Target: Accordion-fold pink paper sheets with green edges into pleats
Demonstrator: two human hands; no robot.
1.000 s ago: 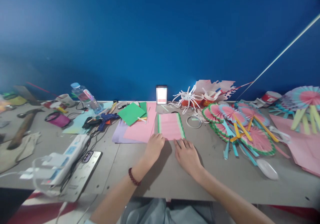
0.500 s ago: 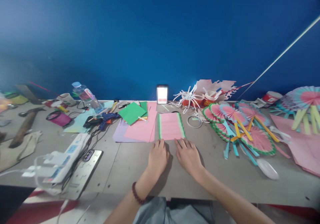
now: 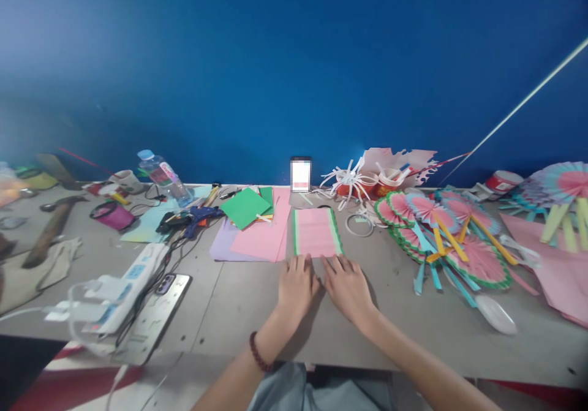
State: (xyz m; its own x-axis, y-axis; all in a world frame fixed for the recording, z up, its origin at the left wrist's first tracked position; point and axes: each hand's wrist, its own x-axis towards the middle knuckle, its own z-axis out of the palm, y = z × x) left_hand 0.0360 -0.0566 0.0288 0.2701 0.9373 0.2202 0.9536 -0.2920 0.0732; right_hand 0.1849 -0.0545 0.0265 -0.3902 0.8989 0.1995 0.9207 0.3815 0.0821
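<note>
A pink sheet of paper point(image 3: 315, 230) with green and pale-green strips along both sides lies flat in front of me. Its right green edge is wavy. My left hand point(image 3: 296, 285) rests palm down at the sheet's near left corner, its fingertips on the near edge and its thumb out to the right. On the near right part of that edge lie the fingertips of my right hand point(image 3: 348, 285), with the fingers stretched forward. Neither hand visibly grips the sheet, though the undersides of the fingers are hidden.
Green paper point(image 3: 245, 207) lies on pink and purple sheets at left. Folded paper fans point(image 3: 478, 255) and a white spoon-like piece point(image 3: 496, 314) are at right. A phone point(image 3: 156, 319), power strip point(image 3: 131, 288) and hammer point(image 3: 52, 230) lie further left. A tape ring point(image 3: 359, 233) sits behind my right hand.
The whole view has shifted slightly. My left hand has moved a little right, and its thumb now sticks out towards my right hand. The right hand stays at the sheet's near edge.
</note>
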